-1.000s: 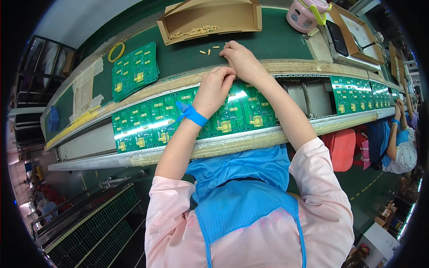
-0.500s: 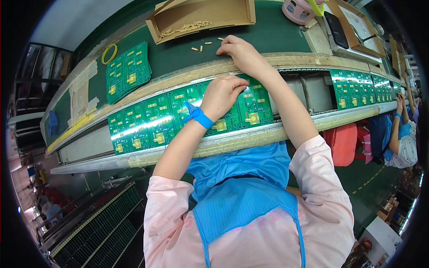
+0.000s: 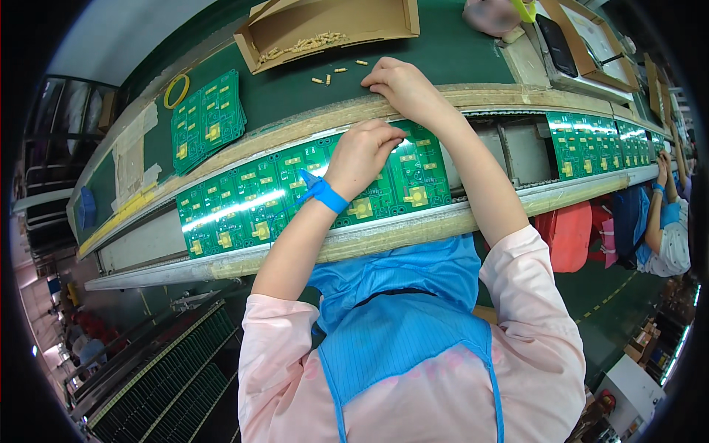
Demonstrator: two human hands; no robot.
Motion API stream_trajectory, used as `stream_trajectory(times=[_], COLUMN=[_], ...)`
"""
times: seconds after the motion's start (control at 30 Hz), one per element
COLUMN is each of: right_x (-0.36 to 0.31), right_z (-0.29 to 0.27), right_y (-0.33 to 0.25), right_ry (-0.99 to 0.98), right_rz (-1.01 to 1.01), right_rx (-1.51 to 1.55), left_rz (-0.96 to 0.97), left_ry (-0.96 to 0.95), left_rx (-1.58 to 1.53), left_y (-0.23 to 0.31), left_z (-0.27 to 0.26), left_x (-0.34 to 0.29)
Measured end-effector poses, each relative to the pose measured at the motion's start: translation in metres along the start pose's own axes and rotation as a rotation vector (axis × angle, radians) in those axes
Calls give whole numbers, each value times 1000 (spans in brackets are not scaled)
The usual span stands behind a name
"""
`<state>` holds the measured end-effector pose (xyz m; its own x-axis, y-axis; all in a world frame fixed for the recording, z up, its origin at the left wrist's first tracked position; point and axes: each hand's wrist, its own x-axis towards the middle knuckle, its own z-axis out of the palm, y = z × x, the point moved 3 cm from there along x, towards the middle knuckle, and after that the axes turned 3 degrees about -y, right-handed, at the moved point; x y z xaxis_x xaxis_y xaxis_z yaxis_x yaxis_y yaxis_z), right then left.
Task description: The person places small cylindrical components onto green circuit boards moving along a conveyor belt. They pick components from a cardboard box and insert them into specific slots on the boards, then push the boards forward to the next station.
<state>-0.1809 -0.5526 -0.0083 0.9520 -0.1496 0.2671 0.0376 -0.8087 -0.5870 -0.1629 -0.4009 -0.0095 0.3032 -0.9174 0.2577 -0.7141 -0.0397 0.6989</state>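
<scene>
My left hand, with a blue band at the wrist, is over a long green circuit board lying in the rail track. Its thumb and fingers are pinched together just above the board's surface; what is between them is too small to name. Beyond it, my right hand rests low over the dark green mat by the wooden rail, fingers curled in. Whether anything is in those fingertips is hidden. Several small pale cylindrical components lie loose on the mat to the left of the right hand.
A cardboard box at the back holds more pale components. On the left sit stacked circuit boards and a yellow tape roll. More boards fill the track at right, near a co-worker's hands. A dark phone lies back right.
The view has shifted slightly. My right hand has drawn a little away from the nearest loose component. The left hand keeps its pinch over the same part of the board.
</scene>
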Motion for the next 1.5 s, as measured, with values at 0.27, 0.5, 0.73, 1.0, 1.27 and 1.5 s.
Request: stream_trajectory(times=[0.27, 0.5, 0.73, 1.0, 1.27, 1.5], right_x=[-4, -5, -4, -32, -125, -132], right_z=[-10, -18, -15, -53, -40, -27], right_y=[14, 15, 14, -24, -7, -9], right_ry=[69, 46, 37, 68, 58, 43], right_rz=[34, 49, -73, 179, 328, 257], right_rx=[-112, -142, -136, 178, 427, 283], left_rz=[-4, -22, -8, -1, 11, -86], left_ry=[1, 67, 76, 117, 39, 186], left_rx=[146, 137, 188, 198, 273, 457], left_y=[10, 11, 16, 13, 18, -18], left_z=[11, 12, 12, 17, 15, -45], left_x=[-3, -2, -3, -8, -1, 20])
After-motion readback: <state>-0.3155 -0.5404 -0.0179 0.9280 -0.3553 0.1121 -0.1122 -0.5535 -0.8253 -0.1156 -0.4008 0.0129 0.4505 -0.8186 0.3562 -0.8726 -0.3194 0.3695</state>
